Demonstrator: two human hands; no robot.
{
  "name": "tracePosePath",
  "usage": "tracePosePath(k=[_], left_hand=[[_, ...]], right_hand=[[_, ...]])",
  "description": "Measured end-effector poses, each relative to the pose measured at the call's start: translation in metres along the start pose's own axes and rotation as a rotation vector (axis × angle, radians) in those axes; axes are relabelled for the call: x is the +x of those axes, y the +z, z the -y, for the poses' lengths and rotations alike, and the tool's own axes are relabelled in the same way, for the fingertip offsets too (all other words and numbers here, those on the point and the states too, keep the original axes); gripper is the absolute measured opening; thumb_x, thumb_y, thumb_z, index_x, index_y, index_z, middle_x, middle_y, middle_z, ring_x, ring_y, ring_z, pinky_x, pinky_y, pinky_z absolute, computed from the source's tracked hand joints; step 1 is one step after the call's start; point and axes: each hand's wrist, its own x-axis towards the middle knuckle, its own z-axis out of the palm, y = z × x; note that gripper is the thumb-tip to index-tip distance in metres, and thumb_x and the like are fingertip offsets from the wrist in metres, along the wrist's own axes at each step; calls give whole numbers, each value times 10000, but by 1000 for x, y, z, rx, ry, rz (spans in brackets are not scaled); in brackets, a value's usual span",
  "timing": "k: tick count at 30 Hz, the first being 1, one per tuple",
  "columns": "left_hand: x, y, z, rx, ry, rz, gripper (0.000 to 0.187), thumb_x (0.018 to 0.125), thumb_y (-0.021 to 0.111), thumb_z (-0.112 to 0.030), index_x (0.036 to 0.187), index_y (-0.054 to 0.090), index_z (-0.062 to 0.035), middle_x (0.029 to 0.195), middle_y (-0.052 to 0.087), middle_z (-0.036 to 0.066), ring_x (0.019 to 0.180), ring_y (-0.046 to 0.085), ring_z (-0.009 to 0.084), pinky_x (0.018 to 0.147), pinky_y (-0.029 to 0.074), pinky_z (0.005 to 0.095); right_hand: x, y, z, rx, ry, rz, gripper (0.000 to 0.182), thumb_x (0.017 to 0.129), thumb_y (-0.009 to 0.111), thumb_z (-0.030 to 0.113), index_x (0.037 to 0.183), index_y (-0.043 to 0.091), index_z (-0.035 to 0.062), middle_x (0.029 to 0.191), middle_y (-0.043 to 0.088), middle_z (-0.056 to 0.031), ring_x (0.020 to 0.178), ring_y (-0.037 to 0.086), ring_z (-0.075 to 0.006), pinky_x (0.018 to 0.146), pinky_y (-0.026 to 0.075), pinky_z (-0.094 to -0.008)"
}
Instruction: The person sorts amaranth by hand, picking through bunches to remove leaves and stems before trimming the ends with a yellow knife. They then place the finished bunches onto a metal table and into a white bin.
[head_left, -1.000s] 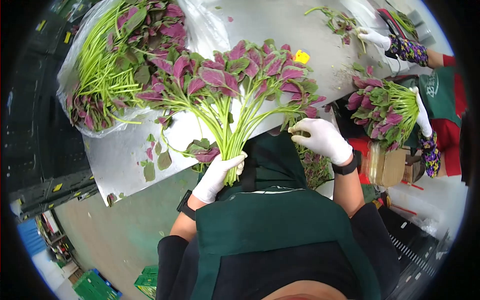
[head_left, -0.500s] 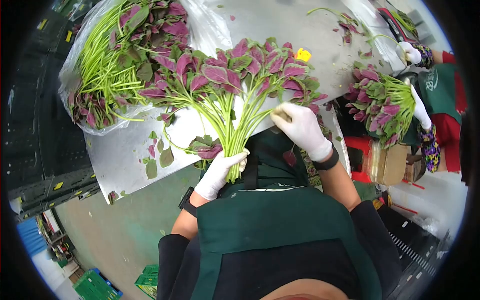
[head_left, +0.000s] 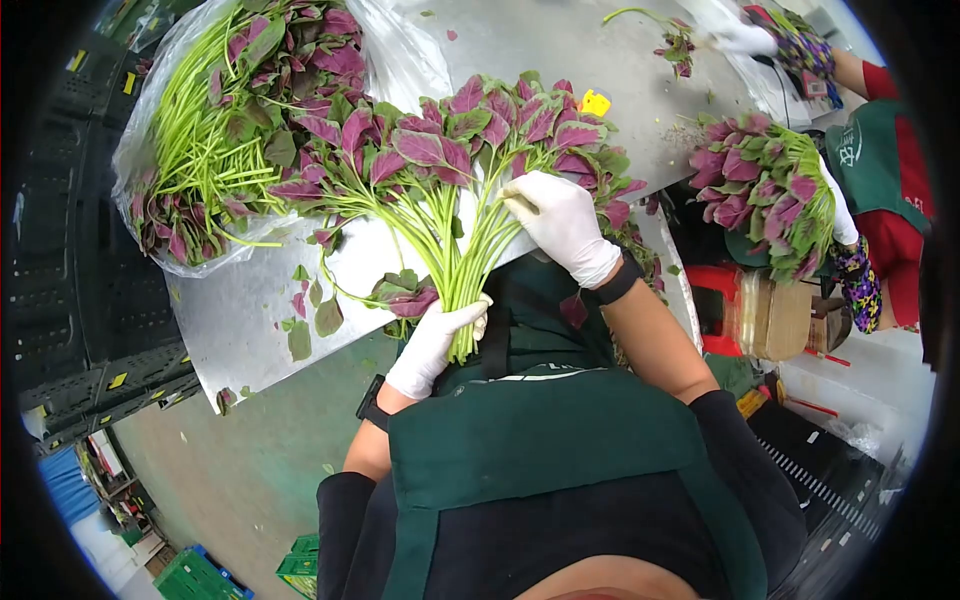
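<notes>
My gloved left hand (head_left: 438, 345) is wrapped round the lower stems of a bunch of red amaranth (head_left: 460, 240). Green stems fan upward from my grip, and the purple-and-green leaves spread over the metal table. At the right side of this bunch, my gloved right hand (head_left: 562, 222) has its fingers curled together against the upper stems. Whatever those fingertips pinch, if anything, is hidden. A larger heap of amaranth (head_left: 205, 150) lies in a clear plastic bag (head_left: 130, 165) to the left.
Loose leaves (head_left: 328, 316) lie on the metal table (head_left: 235, 345) near its front edge. A yellow object (head_left: 595, 102) sits behind the bunch. At right, a co-worker's gloved hand (head_left: 840, 205) holds another amaranth bunch (head_left: 765, 190); their other hand (head_left: 735, 35) reaches over the table. Black crates (head_left: 75, 250) stand left.
My right hand has moved left and upward, in against the stems. My left hand keeps its hold. The co-worker's far hand has moved up and left over the table.
</notes>
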Motion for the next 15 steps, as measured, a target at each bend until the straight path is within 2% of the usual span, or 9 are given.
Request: tracePosePath(k=[4,7,11,15], left_hand=[[0,1,-3,19,-7,-1,250,900,672,-164,1075,618,7,758,611,33,653,578,116,625,454,240],[1,0,-2,4,-17,7,239,887,686,-148,1069,626,-5,775,603,26,680,571,111,631,460,247],[2,-1,-2,20,5,23,247,879,690,-143,1076,623,-10,797,606,25,689,572,107,641,463,243],[0,-3,-3,68,0,42,274,863,702,-144,1091,619,-18,825,614,21,704,579,104,656,462,241]], right_hand=[[-6,-6,4,100,116,-2,103,824,693,187,891,674,111,811,656,-72,726,653,-261,665,512,-352],[-8,-15,13,147,138,-23,106,816,707,164,890,677,95,822,668,-72,733,658,-254,667,512,-343],[-9,-28,13,65,-8,-167,118,795,728,113,892,677,68,801,662,-76,725,651,-259,657,503,-354],[-16,-29,17,159,126,-160,89,830,703,84,895,665,37,831,674,-87,725,665,-247,665,503,-323]])
